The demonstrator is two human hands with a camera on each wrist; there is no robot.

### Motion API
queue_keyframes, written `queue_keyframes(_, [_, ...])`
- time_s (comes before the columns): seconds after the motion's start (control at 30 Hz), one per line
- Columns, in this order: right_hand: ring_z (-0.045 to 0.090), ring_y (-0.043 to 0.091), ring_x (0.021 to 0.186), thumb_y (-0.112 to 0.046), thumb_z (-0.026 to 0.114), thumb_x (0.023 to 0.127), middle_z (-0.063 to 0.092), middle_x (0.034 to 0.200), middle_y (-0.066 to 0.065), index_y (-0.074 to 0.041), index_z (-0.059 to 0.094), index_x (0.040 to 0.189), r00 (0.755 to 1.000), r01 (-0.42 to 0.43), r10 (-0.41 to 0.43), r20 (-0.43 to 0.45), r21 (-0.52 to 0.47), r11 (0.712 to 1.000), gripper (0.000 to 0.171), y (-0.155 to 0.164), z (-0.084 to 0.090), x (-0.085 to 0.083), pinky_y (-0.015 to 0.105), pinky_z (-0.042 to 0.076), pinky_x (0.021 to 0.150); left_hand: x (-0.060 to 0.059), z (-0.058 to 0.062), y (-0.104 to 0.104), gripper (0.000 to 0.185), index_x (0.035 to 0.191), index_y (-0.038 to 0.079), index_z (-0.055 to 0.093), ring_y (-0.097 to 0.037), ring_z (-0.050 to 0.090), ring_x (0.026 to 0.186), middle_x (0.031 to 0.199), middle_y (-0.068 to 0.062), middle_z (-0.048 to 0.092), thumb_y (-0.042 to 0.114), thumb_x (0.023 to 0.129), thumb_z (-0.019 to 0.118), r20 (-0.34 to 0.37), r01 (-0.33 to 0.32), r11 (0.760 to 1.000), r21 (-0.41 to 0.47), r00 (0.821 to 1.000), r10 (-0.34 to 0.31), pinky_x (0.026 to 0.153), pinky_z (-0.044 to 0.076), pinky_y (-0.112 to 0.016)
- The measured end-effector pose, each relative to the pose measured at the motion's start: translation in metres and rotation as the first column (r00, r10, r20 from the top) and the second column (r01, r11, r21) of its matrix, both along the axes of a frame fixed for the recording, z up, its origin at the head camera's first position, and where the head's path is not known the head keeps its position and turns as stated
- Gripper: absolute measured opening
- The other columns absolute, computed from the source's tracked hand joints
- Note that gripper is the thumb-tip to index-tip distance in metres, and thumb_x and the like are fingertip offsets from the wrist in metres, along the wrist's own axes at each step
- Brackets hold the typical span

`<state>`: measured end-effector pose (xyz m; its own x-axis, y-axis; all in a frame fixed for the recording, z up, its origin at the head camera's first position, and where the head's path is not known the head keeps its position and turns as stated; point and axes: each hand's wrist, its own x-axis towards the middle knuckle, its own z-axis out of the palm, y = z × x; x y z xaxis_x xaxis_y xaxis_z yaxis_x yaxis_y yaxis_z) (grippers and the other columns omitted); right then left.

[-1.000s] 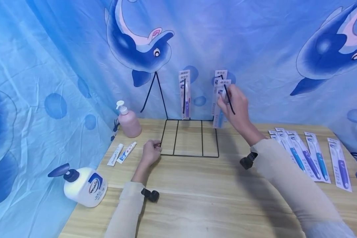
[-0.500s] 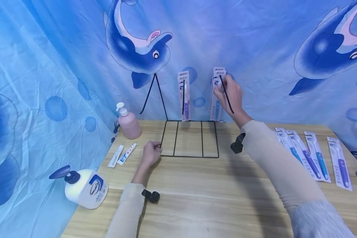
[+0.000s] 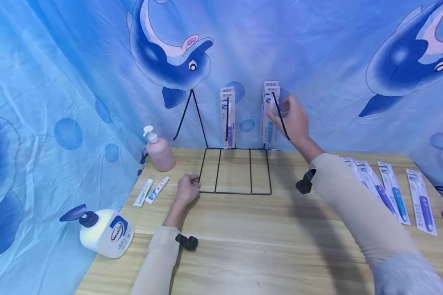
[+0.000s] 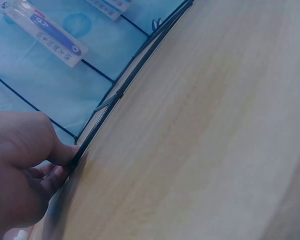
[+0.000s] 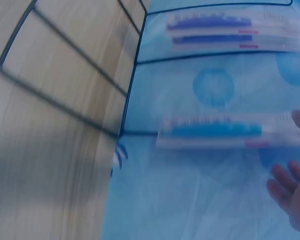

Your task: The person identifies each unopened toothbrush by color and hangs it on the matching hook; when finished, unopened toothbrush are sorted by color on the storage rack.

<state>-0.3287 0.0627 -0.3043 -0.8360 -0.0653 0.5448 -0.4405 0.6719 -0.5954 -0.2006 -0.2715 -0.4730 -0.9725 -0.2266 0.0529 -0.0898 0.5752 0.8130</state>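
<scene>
Toothbrush pack hung on wire rack hook — right hand beside it, fingers spread, apparently just released. Left hand pinched rack's front corner, steadying. Next move probably called for another pack from table.

1. Worktop: pale wood-grain laminate surface set against a blue dolphin-print cloth backdrop.
2. Black wire display rack: its rectangular base frame lies flat at the rear centre.
3. Pink pump bottle: upright, left of the rack.
4. Two small white toothpaste tubes: flat, side by side, near the pink bottle.
5. White pump bottle with dark blue pump head: at the left edge.
6. Carded toothbrush packs: a row lying flat at the right.
</scene>
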Motion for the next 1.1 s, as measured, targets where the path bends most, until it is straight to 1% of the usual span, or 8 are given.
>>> queue_keyframes(0.17, [0.059, 0.037, 0.101, -0.040, 0.074, 0.088, 0.060, 0.118, 0.023, -0.002, 0.046, 0.134, 0.979, -0.005, -0.015, 0.205, 0.097, 0.995, 0.066, 0.044, 0.005, 0.009, 0.050, 0.053, 0.077, -0.002, 0.002, -0.003, 0.039, 0.123, -0.010, 0.062, -0.028, 0.061, 0.091, 0.101, -0.018, 0.065, -0.010, 0.084, 0.061, 0.004, 0.005, 1.000, 0.008, 1.000, -0.005, 0.084, 0.055, -0.038])
queue_keyframes(0.27, [0.059, 0.042, 0.100, -0.045, 0.070, 0.091, 0.059, 0.120, 0.028, -0.001, 0.044, 0.139, 0.965, 0.017, -0.061, 0.257, 0.172, 0.985, 0.070, 0.083, 0.002, 0.011, 0.054, 0.053, 0.075, -0.004, 0.004, -0.004, 0.039, 0.125, -0.009, 0.062, -0.029, 0.060, 0.093, 0.103, -0.018, 0.064, -0.009, 0.086, 0.060, 0.006, 0.004, 1.000, 0.017, 1.000, -0.004, 0.085, 0.055, -0.038])
queue_keyframes(0.4, [0.059, 0.046, 0.092, -0.049, 0.064, 0.093, 0.058, 0.113, 0.034, 0.005, 0.043, 0.137, 0.946, 0.058, -0.134, 0.295, 0.252, 0.966, 0.073, 0.139, -0.017, 0.014, 0.055, 0.050, 0.067, -0.005, 0.007, -0.004, 0.040, 0.127, -0.009, 0.060, -0.029, 0.059, 0.095, 0.106, -0.019, 0.063, -0.009, 0.087, 0.060, 0.026, 0.014, 0.999, 0.033, 1.000, -0.015, 0.086, 0.055, -0.038])
queue_keyframes(0.5, [0.058, 0.048, 0.091, -0.046, 0.063, 0.094, 0.056, 0.110, 0.037, 0.011, 0.042, 0.134, 0.917, 0.066, -0.178, 0.358, 0.303, 0.951, 0.072, 0.174, -0.038, 0.017, 0.055, 0.050, 0.065, -0.004, 0.004, -0.003, 0.041, 0.128, -0.009, 0.059, -0.029, 0.059, 0.095, 0.107, -0.018, 0.062, -0.008, 0.088, 0.060, 0.044, 0.016, 0.999, 0.044, 0.999, -0.018, 0.087, 0.054, -0.037])
queue_keyframes(0.8, [0.060, 0.042, 0.080, -0.038, 0.063, 0.095, 0.061, 0.098, 0.035, 0.018, 0.056, 0.115, 0.835, 0.006, -0.253, 0.489, 0.452, 0.892, 0.060, 0.218, -0.098, 0.026, 0.047, 0.051, 0.059, -0.001, 0.000, -0.001, 0.041, 0.128, -0.009, 0.059, -0.029, 0.058, 0.095, 0.107, -0.018, 0.061, -0.008, 0.087, 0.061, 0.053, 0.007, 0.999, 0.046, 0.999, -0.009, 0.086, 0.054, -0.038])
queue_keyframes(0.9, [0.055, 0.028, 0.063, -0.035, 0.062, 0.094, 0.060, 0.074, 0.020, 0.012, 0.065, 0.091, 0.805, -0.036, -0.259, 0.534, 0.480, 0.876, 0.047, 0.221, -0.111, 0.028, 0.036, 0.044, 0.049, -0.001, -0.001, 0.000, 0.040, 0.127, -0.008, 0.060, -0.029, 0.059, 0.096, 0.106, -0.017, 0.061, -0.007, 0.087, 0.062, 0.043, 0.012, 0.999, 0.038, 0.999, -0.013, 0.087, 0.054, -0.037])
queue_keyframes(1.0, [0.047, 0.019, 0.053, -0.033, 0.061, 0.093, 0.050, 0.059, 0.005, 0.002, 0.061, 0.071, 0.775, -0.066, -0.270, 0.571, 0.498, 0.865, 0.041, 0.219, -0.119, 0.028, 0.030, 0.035, 0.046, -0.001, 0.000, 0.002, 0.039, 0.126, -0.009, 0.061, -0.029, 0.059, 0.095, 0.105, -0.018, 0.062, -0.007, 0.087, 0.062, 0.026, 0.014, 1.000, 0.028, 1.000, -0.015, 0.087, 0.054, -0.038])
queue_keyframes(1.1, [0.048, 0.020, 0.053, -0.031, 0.060, 0.093, 0.050, 0.059, 0.006, 0.001, 0.060, 0.071, 0.766, -0.051, -0.298, 0.570, 0.517, 0.855, 0.039, 0.216, -0.123, 0.028, 0.031, 0.036, 0.047, -0.002, 0.000, 0.003, 0.038, 0.123, -0.010, 0.062, -0.030, 0.060, 0.093, 0.102, -0.018, 0.063, -0.009, 0.086, 0.062, -0.001, 0.009, 1.000, 0.010, 1.000, -0.009, 0.085, 0.055, -0.039])
